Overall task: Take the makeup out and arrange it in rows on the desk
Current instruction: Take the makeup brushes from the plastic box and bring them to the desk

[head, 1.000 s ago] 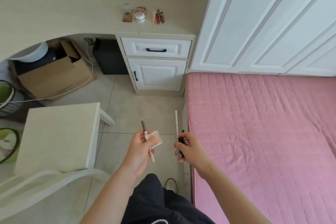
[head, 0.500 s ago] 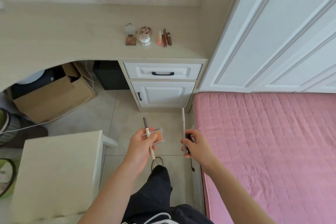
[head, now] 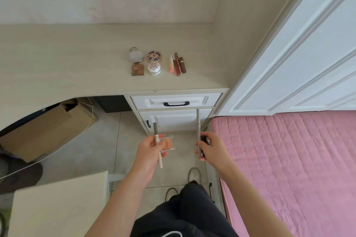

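Observation:
My left hand grips a slim makeup pencil together with a clear square compact holding orange powder. My right hand holds a long pale pencil and a small black item. Both hands hover over the floor, short of the desk. On the desk's right part lie a round frosted bottle, a square brown compact, two round patterned compacts and three lip tubes side by side.
White drawers sit under the desk's right end. A pink quilted bed fills the right, white wardrobe doors behind it. A cardboard box stands under the desk; a pale stool is at lower left.
The view has come closer to the desk and tilted up; both hands, still holding their items, have moved forward toward the drawers. The stool has slid to the lower left.

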